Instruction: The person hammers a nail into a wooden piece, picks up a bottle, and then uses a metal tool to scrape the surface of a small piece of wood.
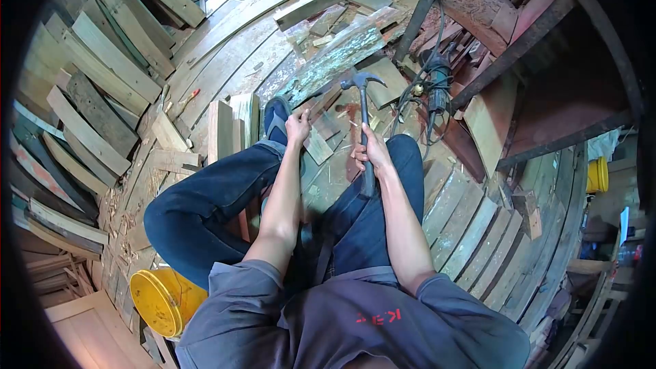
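We count one hammer (364, 109), head pointing away from us, handle end over right leg (363, 232). Right hand (374, 152): grip wrapped round handle. Left hand (297, 127): fingers curled, just beside one shoe (275, 111); cannot tell whether that grip pinches anything. We see two yellow buckets: first bucket (188, 292) near left hip, second bucket (596, 175) far right. One corded power tool (438, 85) right of hammer.
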The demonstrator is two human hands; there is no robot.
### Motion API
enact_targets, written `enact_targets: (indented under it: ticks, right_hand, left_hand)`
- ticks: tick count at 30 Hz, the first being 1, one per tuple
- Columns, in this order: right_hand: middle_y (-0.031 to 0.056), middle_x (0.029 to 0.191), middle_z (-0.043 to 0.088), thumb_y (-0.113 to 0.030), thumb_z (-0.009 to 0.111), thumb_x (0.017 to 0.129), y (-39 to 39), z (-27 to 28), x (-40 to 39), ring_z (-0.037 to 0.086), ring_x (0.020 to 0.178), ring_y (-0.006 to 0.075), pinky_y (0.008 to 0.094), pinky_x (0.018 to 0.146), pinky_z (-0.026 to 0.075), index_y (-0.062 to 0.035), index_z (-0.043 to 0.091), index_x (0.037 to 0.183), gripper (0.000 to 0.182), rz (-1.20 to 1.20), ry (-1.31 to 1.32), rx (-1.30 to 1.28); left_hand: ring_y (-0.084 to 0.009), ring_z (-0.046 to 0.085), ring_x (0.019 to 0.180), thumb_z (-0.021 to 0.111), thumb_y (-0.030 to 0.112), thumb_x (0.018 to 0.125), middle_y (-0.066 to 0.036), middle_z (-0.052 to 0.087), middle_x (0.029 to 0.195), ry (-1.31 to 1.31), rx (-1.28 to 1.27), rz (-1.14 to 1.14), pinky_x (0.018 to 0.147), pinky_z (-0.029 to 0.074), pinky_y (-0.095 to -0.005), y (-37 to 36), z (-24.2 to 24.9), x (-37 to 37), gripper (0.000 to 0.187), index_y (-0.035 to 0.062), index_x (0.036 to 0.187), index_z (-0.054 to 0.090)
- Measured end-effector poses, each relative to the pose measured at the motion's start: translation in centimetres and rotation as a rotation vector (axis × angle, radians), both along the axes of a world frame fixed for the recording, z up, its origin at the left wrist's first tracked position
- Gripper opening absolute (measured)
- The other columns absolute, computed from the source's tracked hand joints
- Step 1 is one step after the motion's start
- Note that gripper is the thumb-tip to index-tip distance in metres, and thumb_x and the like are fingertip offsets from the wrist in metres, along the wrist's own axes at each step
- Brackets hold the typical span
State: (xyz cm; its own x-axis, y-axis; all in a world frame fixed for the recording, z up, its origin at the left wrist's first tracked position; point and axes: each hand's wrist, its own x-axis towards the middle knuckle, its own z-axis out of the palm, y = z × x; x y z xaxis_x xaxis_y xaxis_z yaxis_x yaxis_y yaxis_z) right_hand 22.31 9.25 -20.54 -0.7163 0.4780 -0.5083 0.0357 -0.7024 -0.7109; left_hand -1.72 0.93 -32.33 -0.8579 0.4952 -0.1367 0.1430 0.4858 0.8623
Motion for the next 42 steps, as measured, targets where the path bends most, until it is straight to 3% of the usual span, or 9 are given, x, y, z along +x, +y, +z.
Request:
enact_targets:
  ticks: [5, 8, 14, 19, 26, 31, 37, 40, 42]
  right_hand:
    - [-0.0039, 0.057, 0.039, -0.048, 0.048, 0.099, 0.0, -0.3, -0.1, 0.037, 0.039, 0.0066, 0.028, 0.031, 0.036, -0.0141, 0.044, 0.082, 0.038, 0.011, -0.013, 0.01]
    - [-0.0037, 0.057, 0.039, -0.047, 0.049, 0.099, 0.0, -0.5, -0.2, 0.038, 0.039, 0.0066, 0.0279, 0.031, 0.036, -0.014, 0.044, 0.082, 0.038, 0.001, -0.026, 0.016]
    - [-0.0041, 0.056, 0.038, -0.047, 0.049, 0.099, 0.2, -0.7, -0.2, 0.037, 0.039, 0.0066, 0.0277, 0.031, 0.035, -0.0138, 0.043, 0.08, 0.039, -0.028, -0.011, 0.001]
    - [-0.0044, 0.056, 0.037, -0.046, 0.048, 0.099, 0.2, -1.2, -0.1, 0.036, 0.039, 0.0066, 0.0276, 0.031, 0.035, -0.0134, 0.042, 0.079, 0.039, -0.036, -0.019, -0.014]
    - [-0.0038, 0.055, 0.037, -0.045, 0.047, 0.1, 0.1, -1.0, -0.2, 0.036, 0.04, 0.0079, 0.0288, 0.032, 0.034, -0.0129, 0.041, 0.08, 0.038, -0.03, -0.061, -0.018]
    - [-0.003, 0.055, 0.038, -0.044, 0.047, 0.101, -0.3, -0.6, -0.4, 0.036, 0.039, 0.0086, 0.0291, 0.032, 0.034, -0.0117, 0.041, 0.081, 0.038, -0.033, -0.107, 0.046]
    - [-0.0004, 0.052, 0.04, -0.041, 0.045, 0.102, -1.0, -1.4, -1.0, 0.042, 0.037, 0.0097, 0.0293, 0.028, 0.035, -0.0097, 0.043, 0.078, 0.04, 0.036, -0.28, 0.313]
    - [0.0033, 0.05, 0.044, -0.04, 0.043, 0.103, -1.2, -3.6, -1.5, 0.046, 0.036, 0.0137, 0.0309, 0.028, 0.036, -0.0054, 0.05, 0.074, 0.045, 0.072, -0.447, 0.759]
    - [0.0117, 0.049, 0.051, -0.038, 0.044, 0.103, -1.1, -5.3, -1.9, 0.054, 0.036, 0.0217, 0.0367, 0.033, 0.041, 0.0007, 0.054, 0.072, 0.05, 0.08, -0.489, 0.971]
  left_hand:
    - [-0.0125, 0.06, 0.056, 0.06, 0.032, 0.095, -0.008, 0.062, 0.061, -0.19, 0.211, 0.011, 0.057, 0.048, -0.0301, -0.2, 1.0, 0.3, 0.036, -0.0023, 0.091, 0.071]
    - [-0.013, 0.059, 0.058, 0.062, 0.031, 0.095, -0.006, 0.061, 0.07, -0.155, 0.237, -0.005, 0.057, 0.048, -0.0305, -0.1, 2.3, 0.7, 0.034, -0.0012, 0.102, 0.072]
    - [-0.0276, 0.066, 0.076, 0.07, 0.016, 0.084, -0.018, 0.064, 0.095, 0.477, 0.121, -0.261, 0.066, 0.052, -0.0345, -1.4, 0.5, 1.4, 0.02, 0.004, 0.1, 0.073]
    - [-0.0298, 0.065, 0.082, 0.071, 0.006, 0.078, -0.018, 0.063, 0.096, 0.393, 0.058, -0.248, 0.074, 0.053, -0.0391, -1.6, -0.7, 3.8, 0.026, 0.0047, 0.104, 0.069]
    - [-0.0349, 0.062, 0.095, 0.071, 0.011, 0.077, -0.017, 0.064, 0.1, 0.534, 0.066, -0.336, 0.086, 0.049, -0.0435, 0.5, -2.7, 2.5, 0.028, 0.0061, 0.104, 0.069]
    - [-0.0342, 0.059, 0.1, 0.07, 0.013, 0.076, -0.014, 0.064, 0.104, 0.421, 0.019, -0.361, 0.09, 0.046, -0.0421, 0.9, -3.6, 1.8, 0.028, 0.0094, 0.104, 0.073]
    - [-0.0335, 0.053, 0.104, 0.07, 0.013, 0.075, -0.013, 0.062, 0.11, 0.443, -0.041, -0.28, 0.093, 0.043, -0.0413, 1.0, -3.3, 2.4, 0.027, 0.0113, 0.102, 0.075]
    - [-0.0332, 0.054, 0.102, 0.07, 0.014, 0.076, -0.012, 0.062, 0.106, 0.46, -0.034, -0.272, 0.091, 0.044, -0.0414, 1.1, -3.9, 2.0, 0.026, 0.0123, 0.101, 0.076]
    - [-0.0332, 0.054, 0.101, 0.07, 0.014, 0.075, -0.012, 0.062, 0.104, 0.435, -0.086, -0.296, 0.09, 0.044, -0.0414, 1.1, -3.4, 2.0, 0.026, 0.0127, 0.101, 0.076]
